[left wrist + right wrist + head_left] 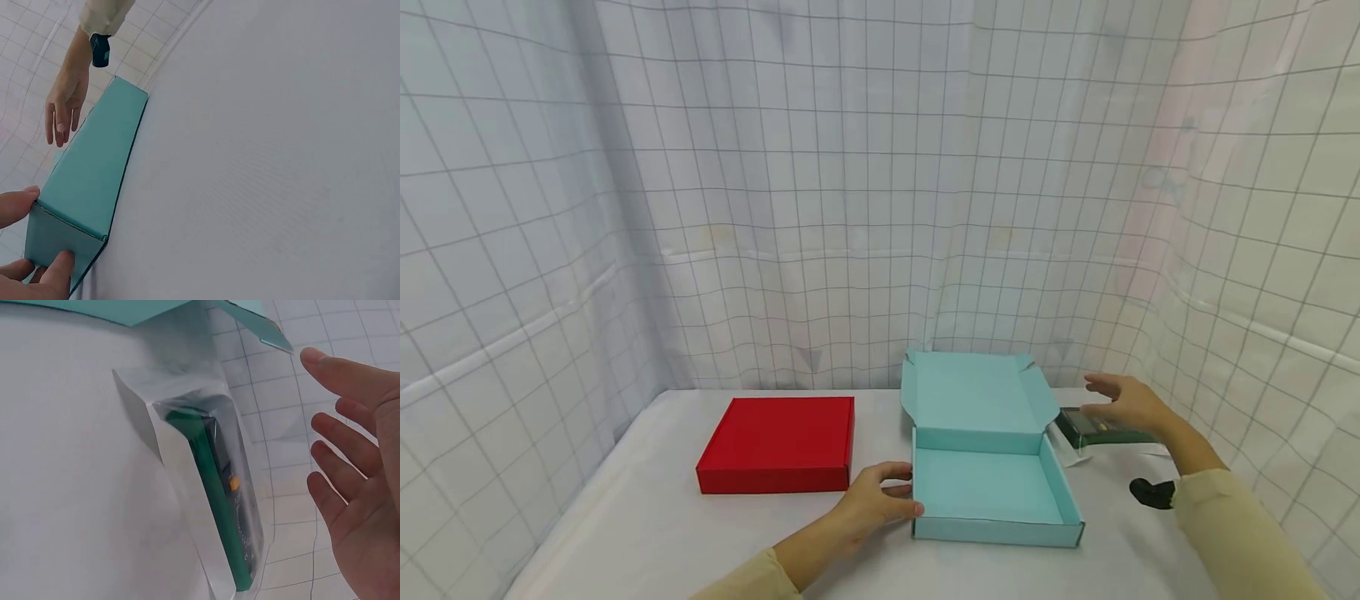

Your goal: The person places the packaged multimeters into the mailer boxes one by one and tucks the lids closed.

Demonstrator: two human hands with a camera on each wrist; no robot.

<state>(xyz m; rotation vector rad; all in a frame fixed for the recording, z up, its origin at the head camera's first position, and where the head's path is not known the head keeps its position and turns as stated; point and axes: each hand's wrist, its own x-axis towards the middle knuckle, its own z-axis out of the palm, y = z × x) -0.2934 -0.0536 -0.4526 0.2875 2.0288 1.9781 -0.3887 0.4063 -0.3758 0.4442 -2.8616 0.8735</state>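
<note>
A light-blue cardboard box (996, 529) stands on the table with its lid raised at the back and its inside bare. My left hand (874, 504) holds its front left corner: the thumb lies at the top edge, with the fingers against the outer left wall (47, 234). To the right of the box, a green-and-black device (215, 494) with a small orange-yellow button lies in a clear plastic bag (175, 469). Over it hovers my right hand (1131, 404), thumb and fingers spread apart; in the right wrist view a gap shows between hand and bag.
A closed red box (778, 437) lies to the left on the white-covered table (655, 467). White checked curtains (850, 200) enclose the back and both sides. A small black device (1152, 493) sits at my right wrist.
</note>
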